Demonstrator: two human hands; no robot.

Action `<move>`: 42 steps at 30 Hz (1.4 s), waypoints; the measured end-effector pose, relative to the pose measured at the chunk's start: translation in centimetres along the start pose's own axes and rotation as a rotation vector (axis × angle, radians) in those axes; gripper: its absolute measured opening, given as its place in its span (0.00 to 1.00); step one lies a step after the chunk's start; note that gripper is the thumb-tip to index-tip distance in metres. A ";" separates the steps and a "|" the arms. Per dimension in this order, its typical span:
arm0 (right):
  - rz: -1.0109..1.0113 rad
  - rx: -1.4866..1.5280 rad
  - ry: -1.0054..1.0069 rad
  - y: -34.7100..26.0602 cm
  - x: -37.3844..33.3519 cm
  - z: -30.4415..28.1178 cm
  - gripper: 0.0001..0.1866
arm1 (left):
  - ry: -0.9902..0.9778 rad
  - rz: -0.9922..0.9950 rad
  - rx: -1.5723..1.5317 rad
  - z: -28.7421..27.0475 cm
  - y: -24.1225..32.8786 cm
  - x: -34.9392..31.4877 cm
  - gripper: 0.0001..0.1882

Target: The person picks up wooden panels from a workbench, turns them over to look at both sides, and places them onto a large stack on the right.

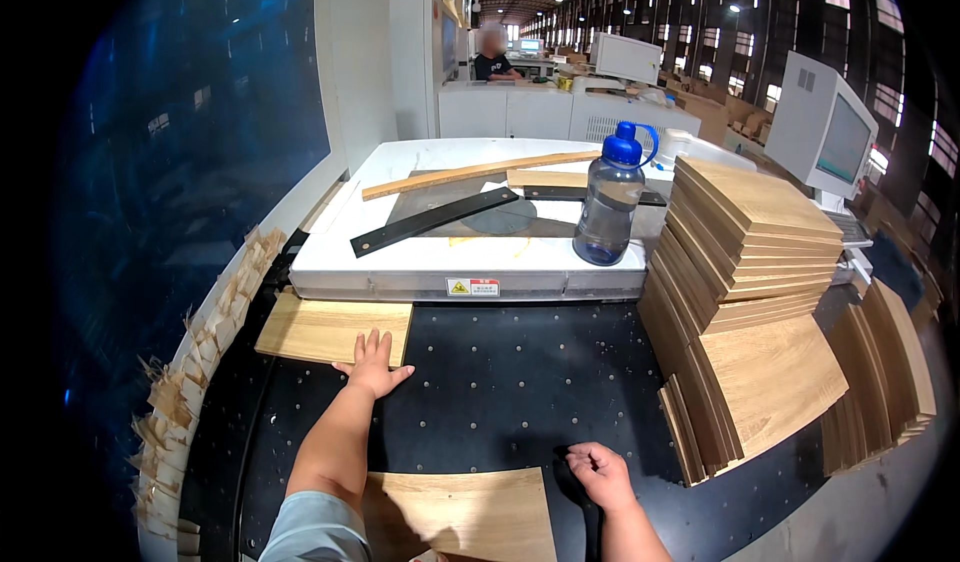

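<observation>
My left hand [373, 366] lies flat with fingers spread on the near edge of a wood-grain board [325, 324], which sits against the front of the white machine bed. A second wood-grain board [470, 507] lies close to me on the black table, partly under my left forearm's shadow. To the right of that board, my right hand [602, 474] hovers or rests over the black surface, its fingers curled in. Nothing shows sticking out of that hand, and it appears apart from the board.
Tall stacks of wood-grain boards [745, 252] stand at the right, with more boards [885, 372] beyond. A blue-capped water bottle [610, 202], black bars [435, 222] and wooden strips [480, 173] lie on the white machine bed [400, 280]. Frayed edging [190, 392] lines the left. A person [492, 62] sits far back.
</observation>
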State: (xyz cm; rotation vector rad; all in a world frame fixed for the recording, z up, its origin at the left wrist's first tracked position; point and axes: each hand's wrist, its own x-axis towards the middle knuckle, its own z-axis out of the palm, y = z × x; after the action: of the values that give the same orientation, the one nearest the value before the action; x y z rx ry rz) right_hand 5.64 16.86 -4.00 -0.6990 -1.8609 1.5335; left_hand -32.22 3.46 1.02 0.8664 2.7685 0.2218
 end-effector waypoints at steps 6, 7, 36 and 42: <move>0.009 -0.027 0.010 0.1 0.1 -0.1 0.09 | 0.005 0.009 -0.004 0.1 0.1 -0.2 0.46; 0.008 -0.019 0.021 0.2 0.1 -0.1 0.09 | 0.002 0.008 -0.002 0.1 0.2 -0.1 0.46; 0.000 -0.001 0.017 1.5 0.8 0.0 0.10 | 0.032 1.288 0.071 5.2 11.2 -22.7 0.26; -0.021 -0.029 0.030 0.1 0.5 0.2 0.08 | -0.040 1.352 -0.039 8.5 9.8 -27.9 0.31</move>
State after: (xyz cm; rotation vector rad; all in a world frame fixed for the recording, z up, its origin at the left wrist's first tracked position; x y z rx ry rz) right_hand 5.18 17.10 -4.01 -0.7099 -1.8657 1.4782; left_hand -2.39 -4.04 -0.23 2.4768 1.6547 0.4316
